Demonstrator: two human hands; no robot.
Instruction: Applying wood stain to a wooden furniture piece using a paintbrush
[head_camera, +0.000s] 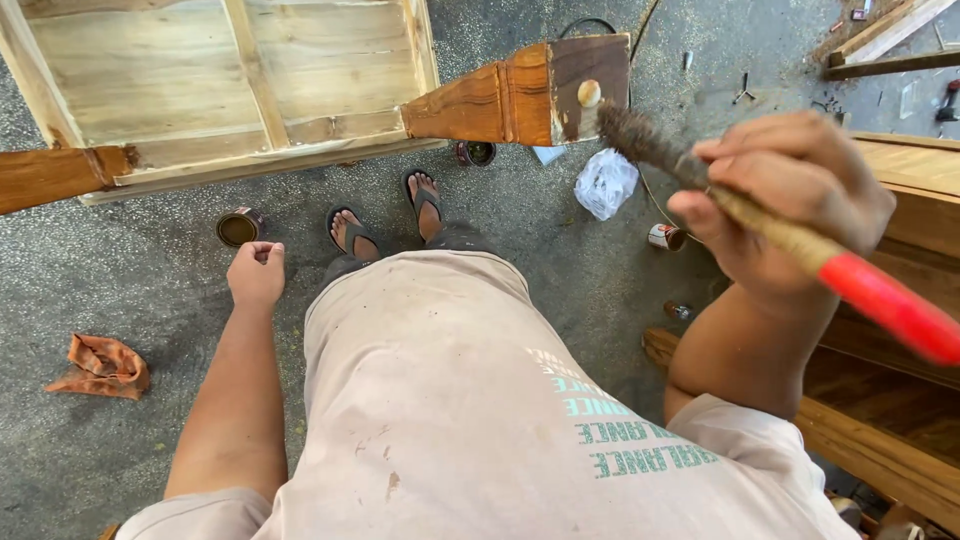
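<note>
Red-handled brush (770, 230) gripped in right hand (790, 200) fingers, left hand (256, 275) loosely curled, empty

Speckled grey floor (150, 290), upturned wooden furniture (200, 90)

A paintbrush (790, 240) is lying slantwise in the grip of the right hand (790, 205), raised high toward the camera. Its bristles (640, 135) are dark brown, stiff and clumped with stain, pointing up and to the left. The ferrule section is looking tan and worn, passing under the curled fingers, while the bright red handle is sticking out toward the lower right edge of the view.
</note>
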